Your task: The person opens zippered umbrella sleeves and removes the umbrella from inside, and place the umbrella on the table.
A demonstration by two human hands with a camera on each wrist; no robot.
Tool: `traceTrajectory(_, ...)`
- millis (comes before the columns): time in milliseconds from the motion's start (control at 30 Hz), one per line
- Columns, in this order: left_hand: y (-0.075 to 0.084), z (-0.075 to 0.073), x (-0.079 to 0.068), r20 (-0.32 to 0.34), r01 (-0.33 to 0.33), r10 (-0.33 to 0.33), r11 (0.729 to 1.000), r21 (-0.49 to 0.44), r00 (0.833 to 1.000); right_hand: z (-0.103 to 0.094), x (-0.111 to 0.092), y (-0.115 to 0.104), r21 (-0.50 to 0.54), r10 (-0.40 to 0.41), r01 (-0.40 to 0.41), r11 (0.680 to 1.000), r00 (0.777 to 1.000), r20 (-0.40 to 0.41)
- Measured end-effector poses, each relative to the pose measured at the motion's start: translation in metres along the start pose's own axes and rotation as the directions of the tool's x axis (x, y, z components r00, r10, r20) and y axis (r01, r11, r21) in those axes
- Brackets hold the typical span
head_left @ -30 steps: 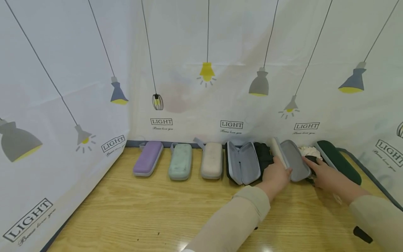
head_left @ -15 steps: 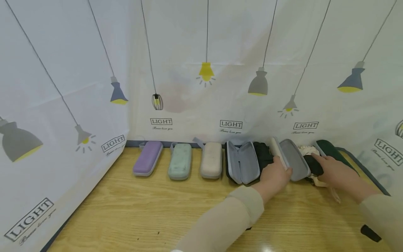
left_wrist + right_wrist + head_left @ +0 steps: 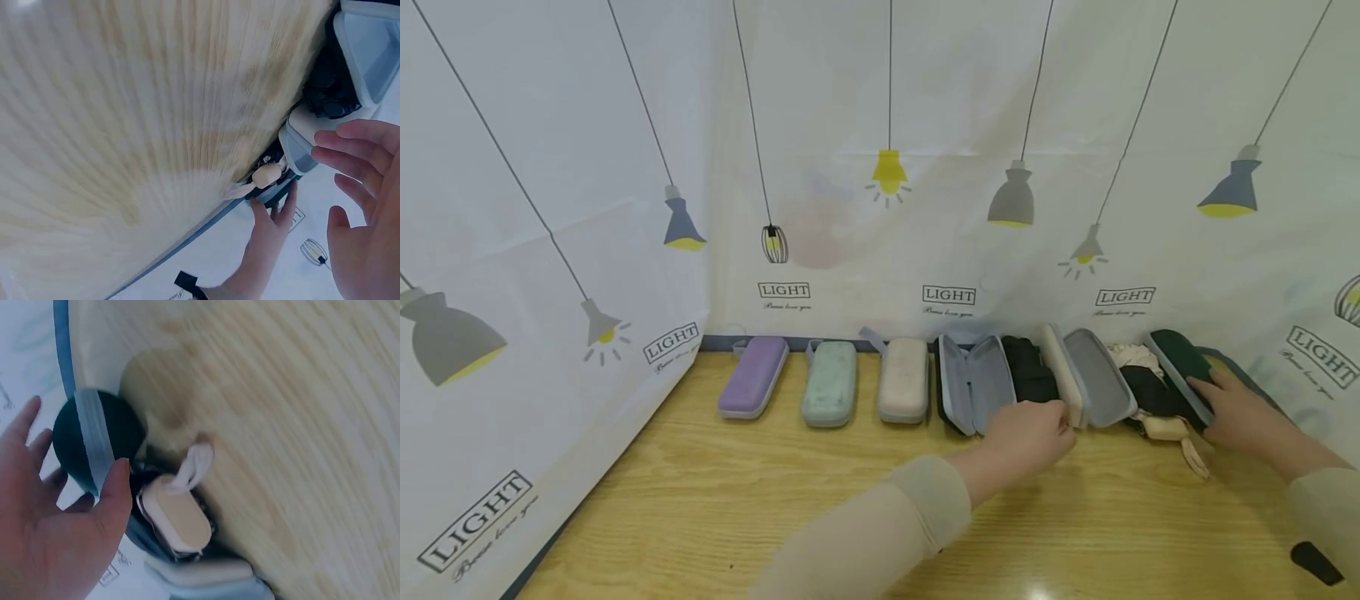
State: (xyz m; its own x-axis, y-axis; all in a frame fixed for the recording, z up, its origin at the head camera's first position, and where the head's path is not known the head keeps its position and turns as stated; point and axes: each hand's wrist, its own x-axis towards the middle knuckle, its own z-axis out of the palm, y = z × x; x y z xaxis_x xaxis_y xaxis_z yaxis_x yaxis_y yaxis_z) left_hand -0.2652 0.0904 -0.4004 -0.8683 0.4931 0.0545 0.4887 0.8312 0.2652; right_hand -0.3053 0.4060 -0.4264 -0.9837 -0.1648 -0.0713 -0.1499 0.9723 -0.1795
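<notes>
In the head view, a dark green zip case (image 3: 1176, 354) stands at the right end of the row. My right hand (image 3: 1251, 417) is at its near end; in the right wrist view, thumb and fingers spread about its two sides. Left of it lie a black bundle (image 3: 1150, 392), cream ruffled fabric (image 3: 1137, 358) and a small beige rounded box (image 3: 178, 515) with a pale strap. An opened cream case (image 3: 1101, 379) with grey lining comes next to these. My left hand (image 3: 1030, 437) is by its near edge, with loosely bent fingers and nothing held in the left wrist view.
Purple (image 3: 752, 377), mint (image 3: 830, 383) and cream (image 3: 904, 381) closed cases line the back left. An opened black case (image 3: 976, 387) with grey lining stands beside a black folded item (image 3: 1030, 367). A printed curtain (image 3: 850, 275) hangs behind the wooden table (image 3: 737, 492).
My right hand has left the black bundle and moved right to the green case. My left hand has let go of the opened cream case and drawn slightly back toward me.
</notes>
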Motion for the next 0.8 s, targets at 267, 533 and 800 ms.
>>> traceTrajectory(267, -0.012, -0.01, -0.026, 0.062, -0.006, 0.007, 1.0, -0.006, 0.998, 0.007, -0.005, 0.012, 0.074, 0.02, -0.017, 0.997, 0.999, -0.034)
traceTrajectory(533, -0.018, -0.018, -0.048, 0.087, -0.087, 0.089, 0.996, -0.027, 0.992, 0.012, -0.013, 0.018, 0.044, 0.156, -0.153, 0.987, 0.984, -0.084)
traceTrajectory(800, -0.015, -0.022, -0.055, 0.124, -0.123, 0.131, 0.99, -0.065, 0.984, 0.008, -0.031, 0.02, 0.058, 0.178, -0.176, 0.983, 0.983, -0.048)
